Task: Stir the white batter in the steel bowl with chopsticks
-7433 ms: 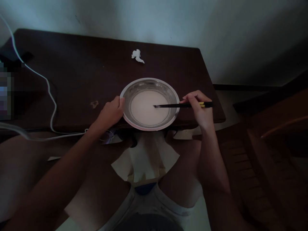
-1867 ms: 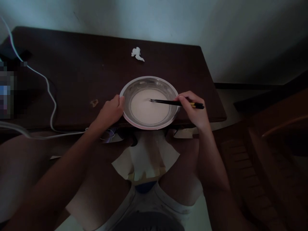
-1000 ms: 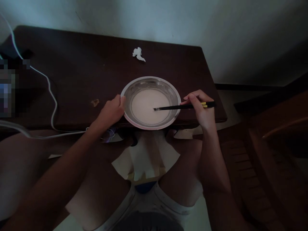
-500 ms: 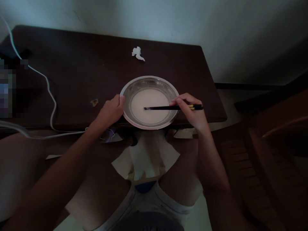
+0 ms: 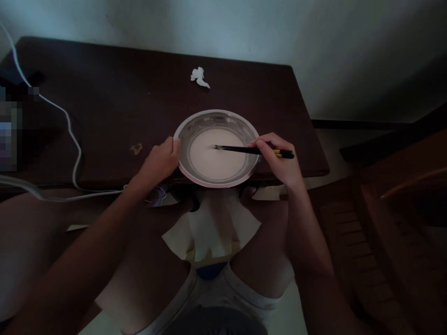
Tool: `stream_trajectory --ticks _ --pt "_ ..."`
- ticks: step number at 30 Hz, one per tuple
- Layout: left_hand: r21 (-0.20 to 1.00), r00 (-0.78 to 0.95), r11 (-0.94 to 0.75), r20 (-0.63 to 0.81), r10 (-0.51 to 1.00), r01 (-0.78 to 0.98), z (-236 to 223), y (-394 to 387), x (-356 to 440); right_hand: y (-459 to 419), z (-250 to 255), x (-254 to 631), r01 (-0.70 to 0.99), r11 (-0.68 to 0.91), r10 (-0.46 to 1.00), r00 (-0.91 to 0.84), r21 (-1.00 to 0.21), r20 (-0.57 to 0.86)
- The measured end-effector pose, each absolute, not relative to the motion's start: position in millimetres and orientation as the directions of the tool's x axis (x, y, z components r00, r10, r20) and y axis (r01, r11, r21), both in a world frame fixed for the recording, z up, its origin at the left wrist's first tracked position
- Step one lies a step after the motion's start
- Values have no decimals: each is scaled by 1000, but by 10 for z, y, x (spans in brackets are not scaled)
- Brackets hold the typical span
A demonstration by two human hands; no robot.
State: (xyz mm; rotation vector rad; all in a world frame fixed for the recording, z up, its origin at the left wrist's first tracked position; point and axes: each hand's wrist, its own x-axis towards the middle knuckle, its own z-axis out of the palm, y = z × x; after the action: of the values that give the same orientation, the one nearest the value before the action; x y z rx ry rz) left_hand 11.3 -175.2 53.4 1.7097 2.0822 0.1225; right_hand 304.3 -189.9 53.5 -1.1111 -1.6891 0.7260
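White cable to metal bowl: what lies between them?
The head view shows a small brown patch between the white cable and the metal bowl, then the left hand gripping the bowl's rim.

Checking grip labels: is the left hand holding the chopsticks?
No, the right hand holds the chopsticks; the left grips the bowl's rim.

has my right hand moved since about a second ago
Yes. The right hand has moved left, away from the right edge of the table, and its fingertips now reach over the rim of the bowl.
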Motion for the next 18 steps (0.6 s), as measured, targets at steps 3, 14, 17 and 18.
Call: stream_trajectory --ticks 3,14,17,18 --pt "353 -130 226 -276 952 908 531 -1755 110 -1895 540 3090 319 354 927 9 -879 376" --pt "373 -131 229 -270 954 899 513 -1760 94 -1890 543 3089 330 358 923 18 -873 385" --pt "378 -135 233 -268 954 896 514 -1763 95 -1900 539 3076 289 309 948 -13 -906 319" --pt "382 -134 233 -267 954 895 517 -1763 98 -1902 537 3054 293 321 946 -63 -901 317"
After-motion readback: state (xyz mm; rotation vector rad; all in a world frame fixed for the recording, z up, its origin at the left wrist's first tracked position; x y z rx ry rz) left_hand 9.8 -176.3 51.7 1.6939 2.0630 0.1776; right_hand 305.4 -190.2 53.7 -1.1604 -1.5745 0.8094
